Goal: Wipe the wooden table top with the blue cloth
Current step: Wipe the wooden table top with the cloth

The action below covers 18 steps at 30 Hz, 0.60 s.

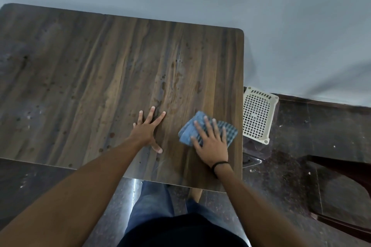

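Observation:
The wooden table top (96, 78) fills the left and middle of the head view, dark brown with streaked grain and many small spots. A folded blue cloth (188, 128) with a checked part lies near the table's front right corner. My right hand (210, 142) presses flat on the cloth with spread fingers, covering its middle. My left hand (147, 130) rests flat on the bare wood just left of the cloth, fingers apart, holding nothing. A black band circles my right wrist.
A cream plastic perforated stool (258, 115) stands right beside the table's right edge. A dark chair (345, 192) sits at the far right on the dark speckled floor. A pale wall runs behind the table. My legs stand at the front edge.

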Each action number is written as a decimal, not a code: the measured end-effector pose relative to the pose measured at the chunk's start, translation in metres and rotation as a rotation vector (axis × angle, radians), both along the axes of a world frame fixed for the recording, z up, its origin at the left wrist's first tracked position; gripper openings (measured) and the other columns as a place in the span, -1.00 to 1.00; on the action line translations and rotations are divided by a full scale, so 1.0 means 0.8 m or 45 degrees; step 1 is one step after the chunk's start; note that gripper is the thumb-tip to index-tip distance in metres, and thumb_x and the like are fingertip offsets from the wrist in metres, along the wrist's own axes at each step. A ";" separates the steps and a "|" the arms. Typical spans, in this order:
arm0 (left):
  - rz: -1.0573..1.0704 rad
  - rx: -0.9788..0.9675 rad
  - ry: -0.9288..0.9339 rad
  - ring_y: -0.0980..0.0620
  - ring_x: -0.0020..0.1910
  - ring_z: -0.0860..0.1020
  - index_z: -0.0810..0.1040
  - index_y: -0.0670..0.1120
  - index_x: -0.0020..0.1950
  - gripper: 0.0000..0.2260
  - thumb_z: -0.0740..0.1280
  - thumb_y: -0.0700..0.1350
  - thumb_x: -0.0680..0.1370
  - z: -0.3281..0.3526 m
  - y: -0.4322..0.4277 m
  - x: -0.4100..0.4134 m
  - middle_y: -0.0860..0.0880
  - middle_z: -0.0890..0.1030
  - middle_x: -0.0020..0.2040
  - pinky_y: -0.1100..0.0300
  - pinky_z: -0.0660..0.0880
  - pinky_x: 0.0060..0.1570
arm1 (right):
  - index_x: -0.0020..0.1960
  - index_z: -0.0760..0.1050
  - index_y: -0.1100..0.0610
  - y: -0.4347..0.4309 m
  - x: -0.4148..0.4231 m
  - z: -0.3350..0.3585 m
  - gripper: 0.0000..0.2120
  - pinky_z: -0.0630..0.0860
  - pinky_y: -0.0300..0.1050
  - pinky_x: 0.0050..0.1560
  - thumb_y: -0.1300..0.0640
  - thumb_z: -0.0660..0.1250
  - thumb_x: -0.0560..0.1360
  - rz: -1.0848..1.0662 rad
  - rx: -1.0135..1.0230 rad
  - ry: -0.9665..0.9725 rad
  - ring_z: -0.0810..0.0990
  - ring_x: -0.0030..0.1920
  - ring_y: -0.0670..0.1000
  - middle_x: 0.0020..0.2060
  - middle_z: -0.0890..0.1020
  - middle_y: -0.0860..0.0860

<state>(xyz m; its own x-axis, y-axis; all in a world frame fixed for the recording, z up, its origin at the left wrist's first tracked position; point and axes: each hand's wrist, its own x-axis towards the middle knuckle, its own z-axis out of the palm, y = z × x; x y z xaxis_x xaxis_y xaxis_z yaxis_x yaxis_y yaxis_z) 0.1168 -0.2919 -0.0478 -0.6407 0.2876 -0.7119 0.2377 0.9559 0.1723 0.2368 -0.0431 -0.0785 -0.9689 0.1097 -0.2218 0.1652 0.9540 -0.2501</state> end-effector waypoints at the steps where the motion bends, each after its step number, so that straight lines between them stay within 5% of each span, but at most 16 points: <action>1: -0.006 -0.002 0.010 -0.31 0.53 -0.43 -0.35 0.29 0.58 0.36 0.66 0.24 0.16 -0.001 -0.001 0.001 0.07 -0.53 0.54 -0.44 -0.04 0.45 | 0.61 -0.09 -0.25 -0.011 -0.004 0.002 -0.41 -0.33 0.23 0.52 -0.34 -0.10 0.62 -0.169 -0.010 -0.019 -0.21 0.61 0.09 0.61 -0.14 -0.09; 2: -0.014 -0.005 0.015 -0.31 0.53 -0.42 -0.36 0.29 0.57 0.36 0.66 0.24 0.16 -0.003 -0.002 0.001 0.07 -0.54 0.53 -0.44 -0.03 0.45 | 0.61 -0.12 -0.24 -0.026 -0.003 0.004 -0.41 -0.39 0.23 0.49 -0.33 -0.11 0.62 -0.177 -0.021 -0.041 -0.24 0.60 0.12 0.61 -0.17 -0.08; 6: -0.005 0.024 -0.018 -0.31 0.54 -0.42 -0.33 0.30 0.58 0.31 0.66 0.20 0.22 -0.002 -0.003 -0.005 0.09 -0.52 0.54 -0.45 -0.03 0.46 | 0.59 -0.11 -0.30 -0.009 0.012 0.010 -0.42 -0.23 0.31 0.54 -0.37 -0.12 0.61 0.590 -0.016 -0.080 -0.19 0.61 0.09 0.61 -0.12 -0.10; 8: 0.023 0.019 0.011 -0.31 0.55 -0.39 -0.30 0.30 0.58 0.30 0.66 0.19 0.22 0.000 -0.007 -0.009 0.09 -0.50 0.56 -0.46 0.01 0.45 | 0.59 -0.07 -0.30 0.019 -0.006 0.003 -0.42 -0.14 0.31 0.54 -0.38 -0.09 0.61 0.411 0.014 -0.040 -0.19 0.61 0.05 0.61 -0.10 -0.12; 10: 0.067 -0.005 0.012 -0.33 0.54 -0.40 -0.31 0.33 0.57 0.29 0.67 0.16 0.23 0.003 -0.014 -0.013 0.07 -0.51 0.55 -0.47 0.02 0.44 | 0.60 -0.05 -0.27 0.017 -0.020 0.003 -0.42 -0.21 0.29 0.55 -0.36 -0.09 0.62 -0.078 0.009 -0.036 -0.20 0.61 0.07 0.61 -0.11 -0.10; 12: 0.078 -0.003 -0.018 -0.34 0.53 -0.42 -0.32 0.35 0.56 0.29 0.67 0.13 0.23 0.003 -0.018 -0.015 0.07 -0.52 0.55 -0.47 0.01 0.44 | 0.61 -0.06 -0.24 -0.019 -0.012 0.006 -0.42 -0.23 0.32 0.53 -0.32 -0.08 0.63 -0.102 -0.038 -0.024 -0.21 0.61 0.13 0.62 -0.12 -0.05; 16: 0.092 -0.011 -0.060 -0.34 0.53 -0.42 -0.33 0.38 0.54 0.30 0.68 0.11 0.23 0.007 -0.015 -0.018 0.07 -0.53 0.54 -0.47 0.02 0.43 | 0.60 0.00 -0.27 -0.033 0.070 -0.002 -0.44 -0.09 0.34 0.53 -0.32 -0.03 0.64 0.788 0.001 -0.007 -0.10 0.62 0.13 0.63 -0.03 -0.04; 18: 0.092 -0.001 -0.055 -0.34 0.53 -0.40 -0.31 0.37 0.55 0.31 0.68 0.12 0.22 0.008 -0.015 -0.017 0.07 -0.52 0.55 -0.46 0.03 0.43 | 0.59 0.01 -0.30 -0.004 0.074 -0.011 -0.45 -0.12 0.29 0.55 -0.35 -0.04 0.63 0.996 0.052 0.026 -0.08 0.62 0.10 0.63 -0.02 -0.07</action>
<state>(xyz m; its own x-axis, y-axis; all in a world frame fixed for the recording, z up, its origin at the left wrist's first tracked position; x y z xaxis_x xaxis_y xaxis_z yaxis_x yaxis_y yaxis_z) 0.1029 -0.3035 -0.0415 -0.6282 0.2416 -0.7396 0.1608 0.9704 0.1804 0.2956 -0.0461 -0.0871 -0.7719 -0.5989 -0.2134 -0.5631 0.7998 -0.2077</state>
